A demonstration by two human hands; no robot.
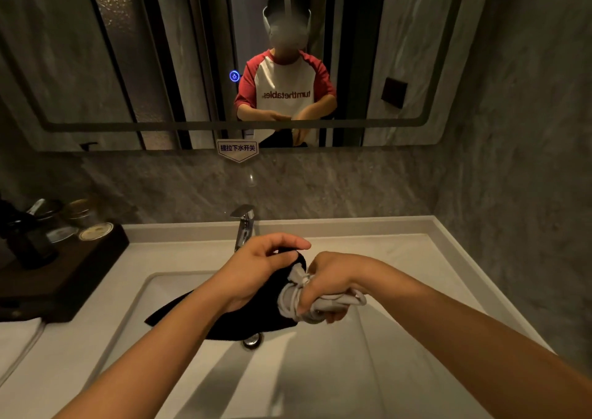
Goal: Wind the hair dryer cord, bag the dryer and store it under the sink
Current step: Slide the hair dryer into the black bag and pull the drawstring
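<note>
- Both hands held over the sink basin (179, 332), just near of the faucet (244, 226).
- Left hand (256, 268) grasps the black cloth bag (253, 316) at its upper end, thumb and fingers pinching the fabric; rest of the bag hangs down-left toward the drain (253, 340).
- Right hand (330, 285) clenched around a grey bundle at the bag's mouth; looks like the wound grey cord (293, 293) in loops, maybe with part of the dryer, can't tell which.
- Dryer body not clearly visible; hidden by the fist or already partly inside the bag, can't tell.
- Step, as judged: cord winding seems finished, now bagging, feeding the grey bundle into the bag opening.
- Next move calls for: left hand holding the mouth open, right hand pushing the bundle fully in without the loops springing loose, then closing the bag.
- Storing under the sink not yet done; cupboard below is out of view.
- Far left on the worktop (400, 258): dark wooden tray (80, 268) with cups, well apart from the hands.
- Mirror (96, 66) above shows the person's hands together at the front.
</note>
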